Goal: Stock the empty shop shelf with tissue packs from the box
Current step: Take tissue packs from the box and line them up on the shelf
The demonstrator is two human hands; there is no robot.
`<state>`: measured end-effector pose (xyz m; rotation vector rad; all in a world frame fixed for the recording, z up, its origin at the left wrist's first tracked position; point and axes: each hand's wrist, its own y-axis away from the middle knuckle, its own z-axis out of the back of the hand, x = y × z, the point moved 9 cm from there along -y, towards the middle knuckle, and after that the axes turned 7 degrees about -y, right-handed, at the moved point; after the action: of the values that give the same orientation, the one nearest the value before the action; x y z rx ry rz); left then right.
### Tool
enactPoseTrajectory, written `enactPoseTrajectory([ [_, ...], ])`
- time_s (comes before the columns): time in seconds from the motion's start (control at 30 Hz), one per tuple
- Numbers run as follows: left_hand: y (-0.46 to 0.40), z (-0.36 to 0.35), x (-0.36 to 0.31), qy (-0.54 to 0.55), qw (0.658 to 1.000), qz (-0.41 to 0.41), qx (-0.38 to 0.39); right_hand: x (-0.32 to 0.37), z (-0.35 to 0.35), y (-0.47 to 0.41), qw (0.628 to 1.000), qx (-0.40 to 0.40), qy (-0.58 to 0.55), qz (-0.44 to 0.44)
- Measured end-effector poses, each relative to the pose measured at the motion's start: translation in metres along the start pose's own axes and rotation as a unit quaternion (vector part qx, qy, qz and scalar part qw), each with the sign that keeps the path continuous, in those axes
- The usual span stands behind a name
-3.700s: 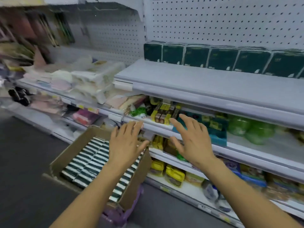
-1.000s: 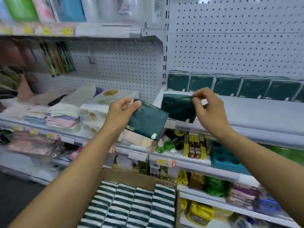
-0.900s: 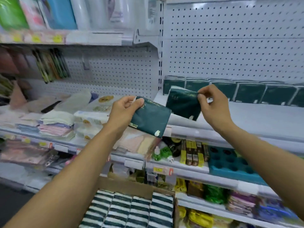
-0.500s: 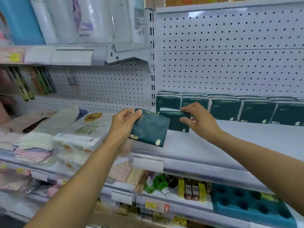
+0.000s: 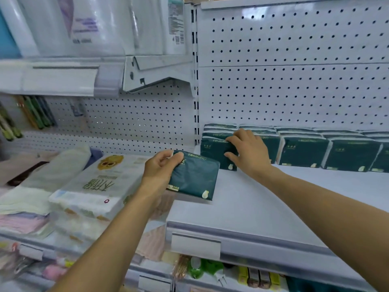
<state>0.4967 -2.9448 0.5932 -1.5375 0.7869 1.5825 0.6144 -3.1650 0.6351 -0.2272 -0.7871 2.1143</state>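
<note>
In the head view, a flat dark green plastic-wrapped tissue pack (image 5: 193, 175) is gripped by the left hand (image 5: 161, 167) at centre frame, thumb and fingers curled round its left edge; it is held tilted above the front left part of the pale grey metal shelf (image 5: 273, 207). A second dark green tissue pack (image 5: 216, 152), standing upright at the left end of the back row, is grasped by the right hand (image 5: 248, 152), fingers over its top and thumb against its front face. Further dark green packs (image 5: 303, 150) are lined along the white perforated back panel (image 5: 294, 81) toward the right edge (at least three fronts can be counted there; the row runs out of frame). White wrapped goods (image 5: 94, 186) are stacked at lower left.
</note>
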Motion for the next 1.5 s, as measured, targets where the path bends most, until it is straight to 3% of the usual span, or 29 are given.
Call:
enactPoseTrajectory([
  [0.17, -0.006, 0.001, 0.008, -0.015, 1.0, 0.012, 0.002, 0.0, -0.004, -0.009, 0.998, -0.017, 0.058, 0.002],
  [0.3, -0.003, -0.001, 0.01, 0.018, 1.0, 0.016, 0.003, 0.003, 0.007, -0.008, 0.999, -0.031, 0.039, -0.02],
  [0.4, 0.002, -0.009, 0.005, 0.065, 0.998, 0.008, 0.024, 0.01, 0.031, 0.006, 0.978, -0.059, -0.191, -0.067],
  [0.47, 0.006, -0.019, 0.0, 0.092, 0.994, -0.006, 0.057, 0.023, 0.024, 0.022, 0.916, 0.036, -0.386, -0.105],
  [0.57, 0.016, -0.047, -0.01, 0.077, 0.986, -0.042, 0.14, 0.034, 0.022, 0.047, 0.882, 0.115, -0.449, -0.092],
  [0.7, 0.019, -0.073, -0.024, -0.073, 0.971, -0.131, 0.186, -0.006, 0.04, 0.07, 0.883, 0.084, -0.443, -0.131],
  [0.9, -0.033, -0.095, -0.024, -0.278, 0.934, -0.197, 0.109, -0.083, 0.061, 0.082, 0.93, 0.033, -0.311, -0.191],
  [1.03, -0.054, -0.123, -0.019, -0.347, 0.905, -0.222, 0.11, -0.099, 0.061, 0.07, 0.98, 0.023, -0.131, -0.151],
  [1.2, -0.068, -0.14, -0.01, -0.322, 0.912, -0.229, 0.107, -0.093, 0.054, 0.051, 0.997, -0.034, 0.041, -0.058],
  [1.5, -0.072, -0.15, -0.007, -0.294, 0.923, -0.238, 0.074, -0.089, 0.036, 0.038, 0.997, -0.046, 0.067, 0.019],
])
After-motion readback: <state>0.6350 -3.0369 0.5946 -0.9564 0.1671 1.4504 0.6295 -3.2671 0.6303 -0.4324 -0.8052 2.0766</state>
